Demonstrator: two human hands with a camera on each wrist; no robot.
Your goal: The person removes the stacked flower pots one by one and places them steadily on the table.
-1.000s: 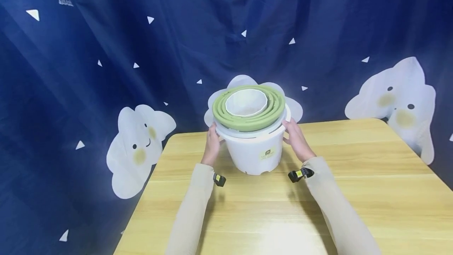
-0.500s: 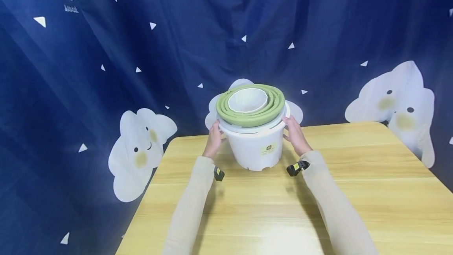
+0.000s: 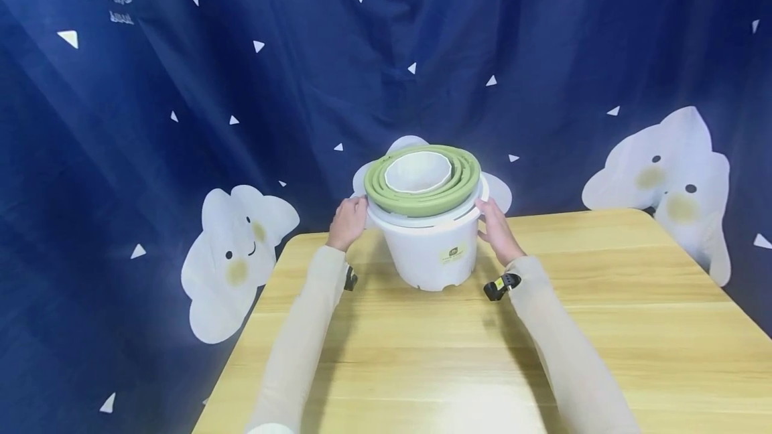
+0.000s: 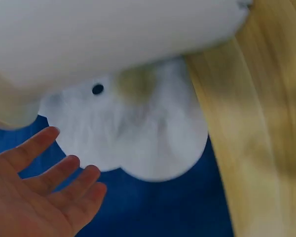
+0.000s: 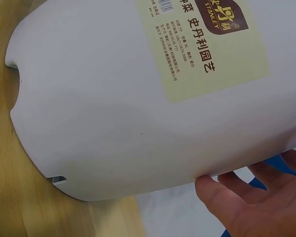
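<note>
A white plastic flower pot (image 3: 425,256) stands on the table with a pale label (image 5: 209,47) on its side. Nested green ring-shaped pieces (image 3: 416,205) sit on its top, and a small white bowl-like pot (image 3: 418,171) lies at their centre. At the pot's left rim is my left hand (image 3: 348,222); the left wrist view shows its fingers (image 4: 64,170) spread and away from the pot's wall, its thumb out of view. My right hand (image 3: 499,232) grips the pot's right rim, fingertips against the wall beneath it in the right wrist view.
The wooden table (image 3: 410,353) carries the pot close to its far edge. Behind hangs a dark blue curtain (image 3: 301,72) printed with white clouds and triangles. A small black camera (image 3: 494,288) is strapped to the right wrist.
My left hand has shifted outward and turned, its fingers coming away from the pot's side. My right hand keeps its place at the rim. The pot has hardly moved.
</note>
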